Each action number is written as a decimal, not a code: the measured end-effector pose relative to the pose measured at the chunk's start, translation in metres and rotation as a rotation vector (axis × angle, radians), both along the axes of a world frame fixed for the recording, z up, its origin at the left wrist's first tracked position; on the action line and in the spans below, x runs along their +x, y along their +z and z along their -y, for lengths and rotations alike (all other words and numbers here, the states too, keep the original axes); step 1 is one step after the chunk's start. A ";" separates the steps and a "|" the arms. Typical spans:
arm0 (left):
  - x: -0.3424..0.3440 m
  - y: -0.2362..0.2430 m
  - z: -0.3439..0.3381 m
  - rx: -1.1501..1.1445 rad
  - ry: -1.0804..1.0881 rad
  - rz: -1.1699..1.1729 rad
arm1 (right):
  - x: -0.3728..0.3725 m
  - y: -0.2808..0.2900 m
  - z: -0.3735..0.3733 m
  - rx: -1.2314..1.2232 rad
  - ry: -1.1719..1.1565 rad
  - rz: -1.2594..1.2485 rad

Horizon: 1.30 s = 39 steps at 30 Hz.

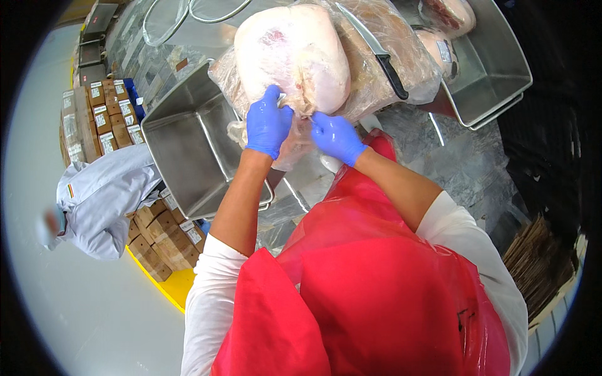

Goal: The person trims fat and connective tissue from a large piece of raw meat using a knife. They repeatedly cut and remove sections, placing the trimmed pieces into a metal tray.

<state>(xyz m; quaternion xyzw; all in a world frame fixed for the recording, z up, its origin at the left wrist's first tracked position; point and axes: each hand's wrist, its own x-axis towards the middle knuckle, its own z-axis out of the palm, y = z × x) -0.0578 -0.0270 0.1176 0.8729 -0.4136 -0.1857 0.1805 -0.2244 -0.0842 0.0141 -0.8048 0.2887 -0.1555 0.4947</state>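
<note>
A large, pale, skin-covered piece of meat [282,47] lies on a plastic-wrapped block [401,53] in front of me. My left hand [268,128], in a blue glove, is closed at the meat's near edge, its thumb pointing up against the skin. Close by on the right, my right hand [338,138], also gloved, pinches at the same edge; its fingertips hide what is between them. Clear plastic film [295,147] hangs below and between both hands. A knife [390,74] with a black handle rests on the wrapped block, blade pointing away to the left.
To the left stands a deep steel tub [182,147]; another steel tub [492,69] at the right holds wrapped meat [446,15]. A person in a white coat [106,197] bends beside stacked cartons [160,241] at far left. Flattened cardboard [539,269] is stacked at lower right.
</note>
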 end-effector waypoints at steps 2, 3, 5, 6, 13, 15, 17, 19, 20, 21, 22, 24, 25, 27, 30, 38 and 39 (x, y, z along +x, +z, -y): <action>0.003 0.001 0.003 -0.009 0.013 -0.001 | -0.013 -0.004 0.002 -0.032 0.049 -0.033; 0.002 0.001 0.002 -0.015 0.034 -0.003 | -0.026 -0.010 0.001 -0.055 0.105 -0.070; 0.000 -0.003 0.003 -0.009 0.046 0.006 | -0.103 -0.061 -0.029 -0.068 0.231 -0.245; 0.000 -0.011 0.001 0.000 0.053 0.017 | -0.139 -0.068 -0.052 -0.017 0.156 -0.197; -0.004 -0.044 -0.049 -0.316 0.231 -0.165 | -0.144 -0.035 -0.061 0.434 -0.190 0.000; -0.009 -0.030 -0.064 -0.332 0.306 -0.249 | -0.136 -0.012 -0.033 0.526 -0.185 0.057; -0.015 -0.004 -0.070 -0.340 0.358 -0.312 | -0.131 0.000 -0.017 0.566 -0.177 0.099; -0.025 0.025 -0.056 -0.359 0.383 -0.368 | -0.125 0.016 0.003 0.615 -0.104 0.111; -0.029 0.036 -0.053 -0.374 0.412 -0.388 | -0.119 0.030 0.012 0.622 -0.081 0.145; -0.029 0.034 -0.048 -0.450 0.354 -0.335 | -0.112 0.047 0.019 0.626 -0.057 0.180; -0.032 0.034 -0.045 -0.493 0.323 -0.348 | -0.104 0.063 0.024 0.630 -0.034 0.213; -0.056 0.041 -0.017 -0.549 0.275 -0.356 | -0.089 0.090 0.025 0.546 -0.042 0.342; -0.070 0.043 -0.005 -0.556 0.270 -0.349 | -0.082 0.104 0.030 0.525 -0.023 0.357; -0.087 0.068 0.024 -0.454 0.221 -0.521 | -0.073 0.134 0.047 0.493 0.021 0.339; -0.086 0.081 0.044 -0.529 0.093 -0.696 | -0.081 0.145 0.083 0.328 0.027 0.212; -0.080 0.130 0.054 -0.518 -0.003 -0.923 | -0.091 0.210 0.181 -0.678 0.134 0.220; -0.079 0.138 0.058 -0.534 -0.035 -0.926 | -0.091 0.219 0.186 -0.771 0.127 0.234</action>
